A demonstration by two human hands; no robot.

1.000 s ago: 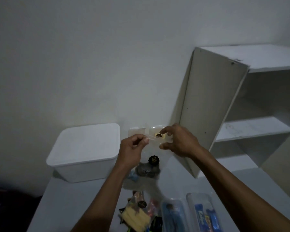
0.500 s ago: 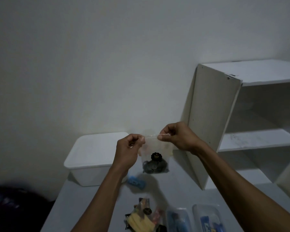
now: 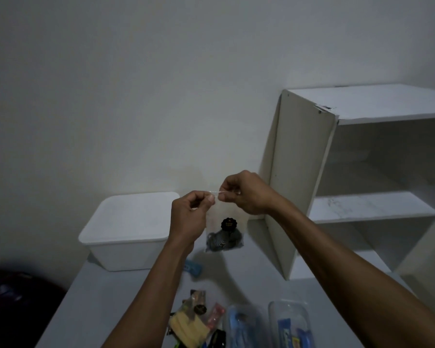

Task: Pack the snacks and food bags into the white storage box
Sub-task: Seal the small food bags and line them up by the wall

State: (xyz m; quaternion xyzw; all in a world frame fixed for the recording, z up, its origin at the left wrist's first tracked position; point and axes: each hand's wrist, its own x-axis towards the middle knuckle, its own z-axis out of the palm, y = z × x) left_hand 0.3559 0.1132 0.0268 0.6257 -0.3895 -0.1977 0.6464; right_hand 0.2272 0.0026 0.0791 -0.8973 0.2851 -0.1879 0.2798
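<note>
packing barely started: box lidded, one bag in hand

shelf unit (image 3: 362, 172), far right on the table (image 3: 106, 297): largest item, its visible shelves bare. no part in the packing as far as can be judged.

white box (image 3: 127, 229), far left on the table: lid on and seated flat. contents not visible. judgement: nothing can go in until the lid comes off, so the packing proper is not yet begun.

two clear tubs (image 3: 290, 322), near right edge of view: lying flat, blue wrapped snacks inside. the left one is partly cut off and blurred; count not readable.

loose snack pile (image 3: 191, 320), near centre: a yellow packet, a pink wrapper, a dark item. all outside the box. one small blue packet (image 3: 192, 267) lies apart, just right of the box.

clear zip bag (image 3: 224, 229), held in the air between box and shelf unit: dark round pieces at the bottom, black sticker above them. left hand (image 3: 189, 219) pinches the top edge at its left end, right hand (image 3: 246, 194) pinches it at the right end, thumb against forefinger on each. judgement: the seal is being pressed closed or checked.

left to do: open box, load bag, tubs, pile.
</note>
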